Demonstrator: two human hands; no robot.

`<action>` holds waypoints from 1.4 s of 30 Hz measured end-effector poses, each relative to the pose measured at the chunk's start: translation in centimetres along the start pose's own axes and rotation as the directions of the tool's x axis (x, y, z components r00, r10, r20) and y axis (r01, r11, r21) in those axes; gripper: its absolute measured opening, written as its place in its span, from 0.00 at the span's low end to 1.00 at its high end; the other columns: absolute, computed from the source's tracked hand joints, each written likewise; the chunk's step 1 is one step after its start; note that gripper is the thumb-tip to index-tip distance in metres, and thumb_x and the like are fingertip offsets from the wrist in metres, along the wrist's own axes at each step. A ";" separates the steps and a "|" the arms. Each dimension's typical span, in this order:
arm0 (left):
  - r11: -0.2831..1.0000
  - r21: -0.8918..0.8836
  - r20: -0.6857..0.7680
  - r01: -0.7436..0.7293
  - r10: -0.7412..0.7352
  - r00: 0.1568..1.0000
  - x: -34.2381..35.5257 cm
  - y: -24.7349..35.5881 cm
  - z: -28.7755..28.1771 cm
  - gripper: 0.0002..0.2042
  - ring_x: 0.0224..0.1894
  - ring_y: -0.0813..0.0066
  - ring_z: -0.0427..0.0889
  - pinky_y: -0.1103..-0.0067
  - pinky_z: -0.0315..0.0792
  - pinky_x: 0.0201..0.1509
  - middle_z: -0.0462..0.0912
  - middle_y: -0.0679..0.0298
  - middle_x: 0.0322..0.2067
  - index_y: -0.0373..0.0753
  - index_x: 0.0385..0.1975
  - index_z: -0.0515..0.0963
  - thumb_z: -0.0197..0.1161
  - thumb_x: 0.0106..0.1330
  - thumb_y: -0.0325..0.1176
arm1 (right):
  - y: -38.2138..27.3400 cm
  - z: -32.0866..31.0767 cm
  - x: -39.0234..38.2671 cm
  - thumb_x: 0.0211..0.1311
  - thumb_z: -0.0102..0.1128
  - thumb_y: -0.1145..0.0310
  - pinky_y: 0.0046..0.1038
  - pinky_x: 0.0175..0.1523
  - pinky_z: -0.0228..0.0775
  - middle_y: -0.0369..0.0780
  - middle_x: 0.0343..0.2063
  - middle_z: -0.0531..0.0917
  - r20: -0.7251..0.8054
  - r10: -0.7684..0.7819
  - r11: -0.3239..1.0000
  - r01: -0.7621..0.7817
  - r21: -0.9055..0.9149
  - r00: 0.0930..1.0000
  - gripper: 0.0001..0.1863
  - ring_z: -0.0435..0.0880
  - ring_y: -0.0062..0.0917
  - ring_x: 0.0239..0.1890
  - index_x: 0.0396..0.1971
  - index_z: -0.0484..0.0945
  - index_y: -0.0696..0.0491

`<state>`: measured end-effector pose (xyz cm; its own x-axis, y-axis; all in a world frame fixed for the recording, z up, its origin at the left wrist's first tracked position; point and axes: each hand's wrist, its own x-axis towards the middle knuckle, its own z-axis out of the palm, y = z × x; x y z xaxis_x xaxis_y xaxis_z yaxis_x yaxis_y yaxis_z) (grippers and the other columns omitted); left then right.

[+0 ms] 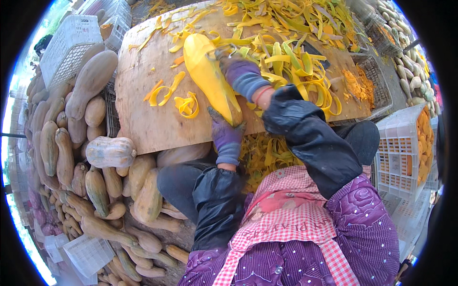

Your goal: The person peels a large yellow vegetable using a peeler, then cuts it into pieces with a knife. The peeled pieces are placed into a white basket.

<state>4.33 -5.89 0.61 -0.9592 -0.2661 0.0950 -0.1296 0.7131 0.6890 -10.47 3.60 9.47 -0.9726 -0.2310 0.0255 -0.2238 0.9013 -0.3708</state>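
A long butternut-type squash [202, 66], mostly stripped to bright yellow-orange flesh, lies tilted across a wooden board [138, 100]. My left hand [227, 131], in a purple and grey glove, is closed round its near end. At its upper right side, my right hand [242, 71], gloved alike, is closed on a metal peeler [223, 51], which is slightly blurred. The peeler's head is against or just over the flesh; I cannot tell which. Curled yellow-green peelings [296, 62] are heaped beside my right hand, with a few loose strips [187, 105] left of the squash.
Unpeeled tan squashes [90, 86] are piled along the left, one pale squash [110, 151] touching the board's corner. More peelings [267, 155] lie between my knees. A white crate [398, 152] of orange pieces stands right; a dark crate [377, 81] with orange shreds adjoins the board.
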 end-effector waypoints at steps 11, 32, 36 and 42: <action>0.996 0.047 0.105 0.075 -0.079 0.991 -0.5 0.7 -0.4 0.62 0.54 0.44 0.78 0.64 0.75 0.56 0.74 0.38 0.55 0.30 0.74 0.39 0.80 0.47 0.41 | 3.1 -0.7 -17.7 0.70 0.51 0.58 0.48 0.43 0.79 0.52 0.53 0.78 0.337 0.102 0.995 -0.097 -0.032 0.936 0.29 0.84 0.49 0.45 0.70 0.62 0.33; 0.975 0.064 -0.011 -0.214 0.215 0.977 -0.9 -0.8 0.8 0.50 0.51 0.42 0.79 0.62 0.75 0.54 0.76 0.39 0.54 0.27 0.72 0.50 0.75 0.53 0.38 | 1.3 -1.8 -18.9 0.72 0.49 0.59 0.48 0.43 0.78 0.51 0.47 0.80 0.091 0.018 1.000 -0.019 0.010 0.996 0.29 0.84 0.51 0.38 0.71 0.60 0.36; 0.984 0.007 0.017 -0.181 0.181 0.983 -0.9 -2.0 1.8 0.43 0.52 0.44 0.79 0.62 0.75 0.54 0.77 0.41 0.53 0.28 0.69 0.59 0.73 0.55 0.39 | 2.1 1.5 -15.0 0.74 0.46 0.56 0.48 0.51 0.75 0.54 0.51 0.78 -0.059 0.041 0.982 -0.029 0.187 0.997 0.28 0.81 0.55 0.45 0.71 0.60 0.39; 0.989 0.127 0.232 -0.081 0.050 0.971 -0.2 -2.5 1.3 0.36 0.50 0.41 0.80 0.60 0.77 0.52 0.80 0.40 0.50 0.32 0.57 0.72 0.71 0.56 0.53 | 3.4 6.2 -21.3 0.69 0.54 0.55 0.40 0.38 0.79 0.49 0.36 0.86 0.146 0.127 0.979 -0.147 0.143 0.981 0.22 0.86 0.45 0.34 0.59 0.75 0.47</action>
<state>4.52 -6.75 -2.04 -0.9966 -0.0722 -0.0396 -0.0817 0.8088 0.5824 9.85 9.35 1.90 -0.9735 -0.1660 -0.1571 -0.0667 0.8638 -0.4994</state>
